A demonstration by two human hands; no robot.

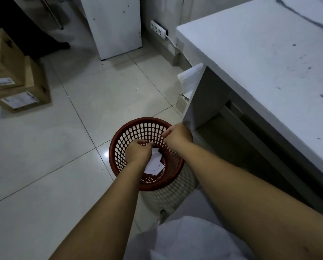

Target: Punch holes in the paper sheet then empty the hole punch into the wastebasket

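Both hands reach down over the red wastebasket point(119, 147), a round plastic basket with a lattice wall that stands on the pale tiled floor point(44, 156). The left hand point(138, 152) hangs inside the basket's mouth with its fingers curled inward; its grip is closed around something small, but the back of the hand hides what it holds, so I cannot tell whether that is the hole punch. The right hand point(177, 135) sits just beyond and to the right of the left grip, over the basket's far right rim, also curled into a closed fist with a pale edge showing at its fingertips; what it grips cannot be made out either. The two hands are near each other, not clearly touching.

Directly below the left grip, at the bottom of the basket, lies crumpled white paper point(155, 162), and nearer the person than that, small white paper dots point(150, 180) are scattered on the basket's floor.

To the right of the right grip stands a white surface point(260, 62) with dark specks on its top. Well to the left of the left grip, two cardboard boxes point(10, 72) are stacked on the floor. Far beyond both grips, a white socket strip point(158, 29) sits on the wall.
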